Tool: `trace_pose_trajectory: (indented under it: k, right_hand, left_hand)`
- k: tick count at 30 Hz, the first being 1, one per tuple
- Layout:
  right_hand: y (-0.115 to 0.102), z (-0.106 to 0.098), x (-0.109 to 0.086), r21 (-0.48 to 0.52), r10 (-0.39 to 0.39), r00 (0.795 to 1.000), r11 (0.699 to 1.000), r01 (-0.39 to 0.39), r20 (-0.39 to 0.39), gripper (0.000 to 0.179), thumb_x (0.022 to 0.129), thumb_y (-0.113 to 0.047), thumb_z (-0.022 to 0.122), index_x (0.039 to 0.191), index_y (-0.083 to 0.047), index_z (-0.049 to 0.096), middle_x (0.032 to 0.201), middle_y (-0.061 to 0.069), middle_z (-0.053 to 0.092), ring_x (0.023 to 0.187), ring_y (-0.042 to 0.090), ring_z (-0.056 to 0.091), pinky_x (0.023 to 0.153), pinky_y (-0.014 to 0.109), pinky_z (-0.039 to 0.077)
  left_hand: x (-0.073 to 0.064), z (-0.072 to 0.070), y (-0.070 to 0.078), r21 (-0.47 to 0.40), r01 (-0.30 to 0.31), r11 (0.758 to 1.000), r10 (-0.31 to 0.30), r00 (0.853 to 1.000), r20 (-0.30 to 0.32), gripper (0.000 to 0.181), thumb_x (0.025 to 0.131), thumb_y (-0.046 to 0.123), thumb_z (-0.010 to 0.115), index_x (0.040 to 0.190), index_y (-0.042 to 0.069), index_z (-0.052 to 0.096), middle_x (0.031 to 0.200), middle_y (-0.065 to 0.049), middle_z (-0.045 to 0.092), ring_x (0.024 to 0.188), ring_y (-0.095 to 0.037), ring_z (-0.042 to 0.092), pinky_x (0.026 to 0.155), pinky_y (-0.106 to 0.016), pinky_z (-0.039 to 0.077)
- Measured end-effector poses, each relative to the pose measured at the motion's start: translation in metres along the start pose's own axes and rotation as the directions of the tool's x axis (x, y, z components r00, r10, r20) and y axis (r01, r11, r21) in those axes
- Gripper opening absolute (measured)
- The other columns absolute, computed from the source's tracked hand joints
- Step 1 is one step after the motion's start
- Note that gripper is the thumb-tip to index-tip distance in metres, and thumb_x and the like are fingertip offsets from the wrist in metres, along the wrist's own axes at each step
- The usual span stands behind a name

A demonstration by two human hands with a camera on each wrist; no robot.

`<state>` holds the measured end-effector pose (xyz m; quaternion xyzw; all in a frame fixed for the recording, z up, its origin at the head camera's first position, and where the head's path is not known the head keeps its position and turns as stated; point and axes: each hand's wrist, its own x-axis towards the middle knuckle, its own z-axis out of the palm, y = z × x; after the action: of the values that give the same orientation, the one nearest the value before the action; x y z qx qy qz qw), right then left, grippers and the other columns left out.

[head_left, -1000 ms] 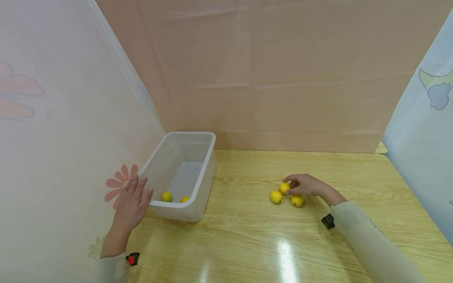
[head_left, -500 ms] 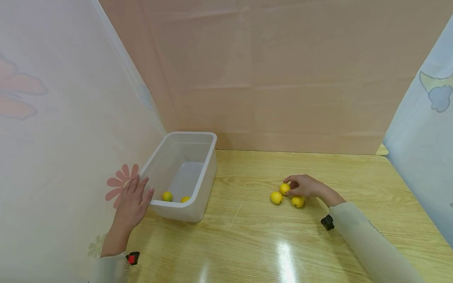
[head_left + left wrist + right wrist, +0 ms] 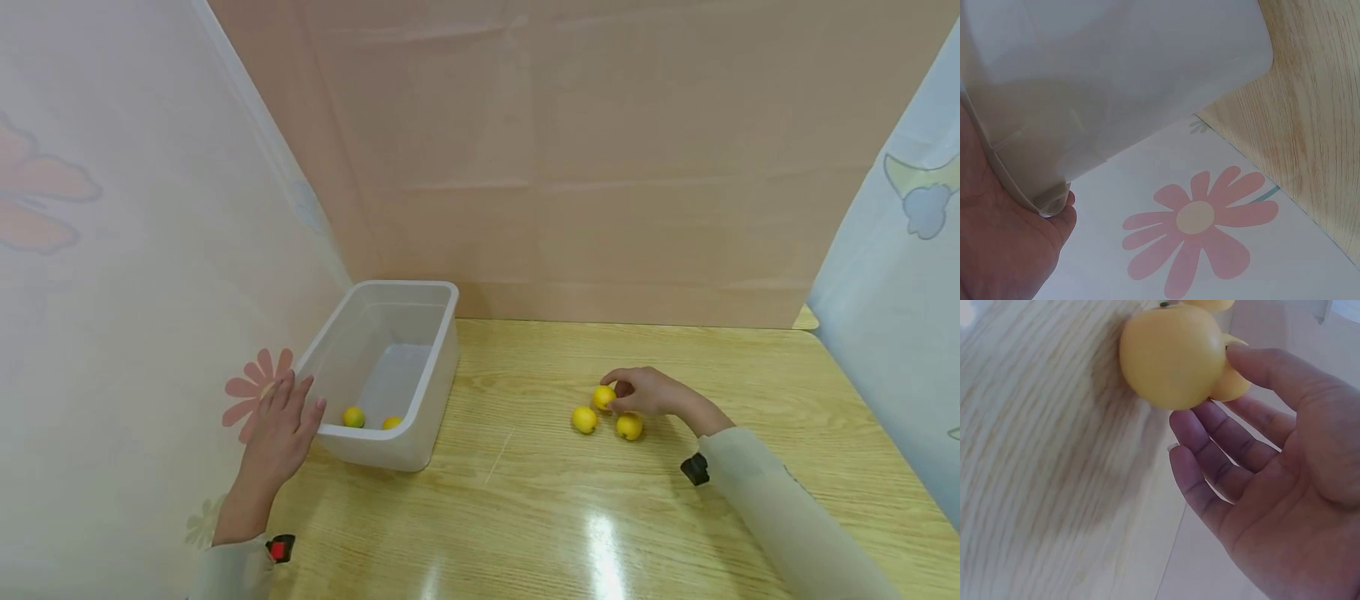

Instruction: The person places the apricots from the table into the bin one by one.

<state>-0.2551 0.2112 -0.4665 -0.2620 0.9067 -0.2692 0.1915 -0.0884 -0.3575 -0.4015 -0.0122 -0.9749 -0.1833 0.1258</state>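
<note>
A right hand [image 3: 649,392] pinches a small yellow fruit [image 3: 602,397] on the right half of the table [image 3: 525,517].

Thumb and fingertips close on the fruit's sides; whether it touches the wood I can't make out. Just beside it, on the near side, sit two more yellow fruits [image 3: 585,420], one to its left and one under the hand. Well apart to the left stands a whitish bin [image 3: 438,392], where a green-tinged fruit [image 3: 353,417] and another yellow one [image 3: 392,423], partly hidden by the rim, lie at the near end. The left hand [image 3: 277,437] rests on the bin's near left corner, its fingers straight and a little spread, beside a pale wall covering [image 3: 135,350] printed with a pink flower [image 3: 242,388].
</note>
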Motion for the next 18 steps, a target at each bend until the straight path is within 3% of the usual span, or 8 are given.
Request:
trace_pose_trajectory:
  k: [18]
  right_hand:
    - [-0.013,-0.019,-0.003,-0.028,-0.058,0.998,0.998,0.057,-0.038,0.047,0.097,-0.026,0.070,0.135,-0.001,0.058,0.100,0.002,0.065,0.086,0.017,0.056,0.079,0.036,0.050]
  left_hand:
    - [-0.001,0.000,0.002,0.014,-0.007,1.000,0.008,1.000,-0.017,0.061,0.109,0.038,0.042,0.150,-0.007,0.039,0.160,-0.034,0.021,0.145,-0.055,0.019,0.110,-0.075,0.022]
